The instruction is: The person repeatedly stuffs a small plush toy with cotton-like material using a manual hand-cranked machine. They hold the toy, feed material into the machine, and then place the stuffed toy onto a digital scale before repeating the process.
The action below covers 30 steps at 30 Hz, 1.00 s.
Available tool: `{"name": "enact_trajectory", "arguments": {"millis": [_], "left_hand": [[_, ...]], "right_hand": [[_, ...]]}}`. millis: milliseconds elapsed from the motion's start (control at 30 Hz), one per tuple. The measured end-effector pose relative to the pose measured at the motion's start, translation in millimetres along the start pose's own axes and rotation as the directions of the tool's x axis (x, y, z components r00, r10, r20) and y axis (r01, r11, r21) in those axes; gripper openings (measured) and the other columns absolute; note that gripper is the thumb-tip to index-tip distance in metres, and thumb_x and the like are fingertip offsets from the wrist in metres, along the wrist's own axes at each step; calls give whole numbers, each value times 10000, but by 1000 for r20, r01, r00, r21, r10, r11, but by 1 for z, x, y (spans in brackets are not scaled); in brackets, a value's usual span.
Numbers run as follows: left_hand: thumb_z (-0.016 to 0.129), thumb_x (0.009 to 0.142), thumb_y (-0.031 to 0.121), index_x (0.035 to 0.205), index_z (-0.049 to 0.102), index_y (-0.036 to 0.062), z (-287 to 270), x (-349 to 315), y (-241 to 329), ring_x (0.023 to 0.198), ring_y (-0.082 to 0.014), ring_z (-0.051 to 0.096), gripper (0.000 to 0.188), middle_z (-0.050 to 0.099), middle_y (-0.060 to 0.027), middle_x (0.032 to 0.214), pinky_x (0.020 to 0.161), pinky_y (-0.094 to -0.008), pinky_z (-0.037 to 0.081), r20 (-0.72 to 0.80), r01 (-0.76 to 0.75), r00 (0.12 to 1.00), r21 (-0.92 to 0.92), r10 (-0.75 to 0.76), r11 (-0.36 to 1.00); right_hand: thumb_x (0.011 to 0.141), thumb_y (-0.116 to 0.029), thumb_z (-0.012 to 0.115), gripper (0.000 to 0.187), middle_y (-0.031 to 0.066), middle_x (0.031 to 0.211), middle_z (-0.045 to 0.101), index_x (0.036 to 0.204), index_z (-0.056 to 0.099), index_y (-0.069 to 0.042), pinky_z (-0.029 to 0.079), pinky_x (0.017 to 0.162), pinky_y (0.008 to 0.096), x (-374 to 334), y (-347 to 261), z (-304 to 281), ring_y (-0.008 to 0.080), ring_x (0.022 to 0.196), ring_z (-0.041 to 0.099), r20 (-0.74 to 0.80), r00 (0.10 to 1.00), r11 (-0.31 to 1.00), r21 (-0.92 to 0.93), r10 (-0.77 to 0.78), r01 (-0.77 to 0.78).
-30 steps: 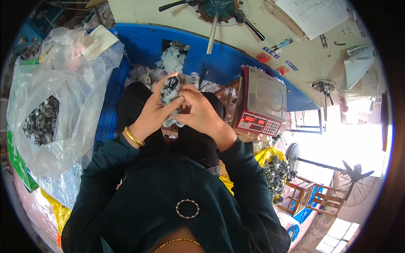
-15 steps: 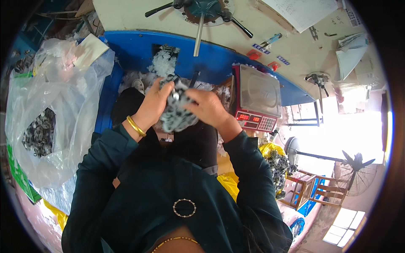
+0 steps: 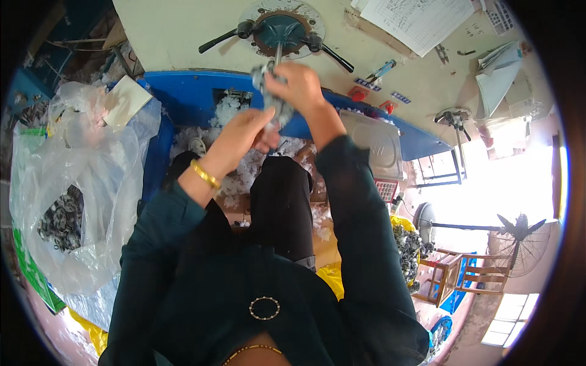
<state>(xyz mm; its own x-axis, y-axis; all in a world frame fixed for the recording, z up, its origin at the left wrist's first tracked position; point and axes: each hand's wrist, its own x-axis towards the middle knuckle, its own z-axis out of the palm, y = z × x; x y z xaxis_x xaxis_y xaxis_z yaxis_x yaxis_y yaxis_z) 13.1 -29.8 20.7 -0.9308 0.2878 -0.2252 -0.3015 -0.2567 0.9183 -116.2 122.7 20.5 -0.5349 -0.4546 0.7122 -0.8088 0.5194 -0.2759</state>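
Observation:
A small fuzzy plush piece point(image 3: 262, 79), mottled grey, black and white, is up against the metal filling tube point(image 3: 279, 53) that points toward me from the bench. My right hand point(image 3: 302, 88) is closed on its upper part, close to the tube's end, which the plush and hand hide. Lower down, my left hand point(image 3: 244, 135), with a gold bangle on the wrist, grips the bottom of the piece; its fingers are a little blurred. Black lever handles point(image 3: 223, 40) stick out from the round mount around the tube.
White fluff point(image 3: 231, 108) fills a slot in the blue bench front point(image 3: 183, 91). A clear plastic bag point(image 3: 110, 165) of mottled pieces stands at left. A red scale point(image 3: 386, 189) is at right, with yellow bags point(image 3: 332, 279) below. Papers point(image 3: 421, 24) and pliers point(image 3: 383, 70) lie on the benchtop.
Both hands have raised the plush piece from above my lap, up and away to the tube. My right hand has shifted to its upper end. The view has tilted slightly.

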Motion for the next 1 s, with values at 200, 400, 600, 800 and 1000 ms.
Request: {"name": "enact_trajectory", "arguments": {"millis": [200,400,600,800,1000], "left_hand": [[552,947,375,871,578,43,4,53,14,674,-126,592,342,588,-33,763,594,-231,494,-72,41,996,-58,-45,997],[552,951,333,819,452,57,14,4,3,625,-133,527,322,515,-42,725,552,-260,420,-2,86,996,-16,-86,996],[549,961,333,822,540,43,-26,-6,-2,645,-133,561,322,586,-51,733,568,-241,448,95,61,994,-142,-48,988],[613,924,290,951,589,20,-5,11,8,712,-141,628,272,622,-47,789,651,-276,545,-141,-111,987,-220,81,969],[665,885,242,1103,556,22,16,6,-5,813,-212,673,328,612,-76,985,737,-323,579,-118,-162,984,-287,133,944]], "right_hand": [[729,-263,649,184,82,682,618,675,662,-88,496,558,404,19,10,17,293,652,611,-123,987,987,-111,106,-120],[698,-177,687,134,85,644,589,648,626,-69,470,510,387,-9,-32,1,302,604,585,-155,982,993,-39,104,-111],[726,-285,661,206,138,702,628,704,670,-80,490,574,404,-3,-47,4,335,658,612,-115,960,946,-175,256,-273],[735,-385,618,300,118,780,662,743,667,-89,511,661,436,22,-17,17,329,758,640,6,910,884,-240,416,-402],[748,-385,603,278,75,790,657,747,676,-117,509,648,434,4,-34,6,292,782,640,51,957,913,-319,286,-256]]}}
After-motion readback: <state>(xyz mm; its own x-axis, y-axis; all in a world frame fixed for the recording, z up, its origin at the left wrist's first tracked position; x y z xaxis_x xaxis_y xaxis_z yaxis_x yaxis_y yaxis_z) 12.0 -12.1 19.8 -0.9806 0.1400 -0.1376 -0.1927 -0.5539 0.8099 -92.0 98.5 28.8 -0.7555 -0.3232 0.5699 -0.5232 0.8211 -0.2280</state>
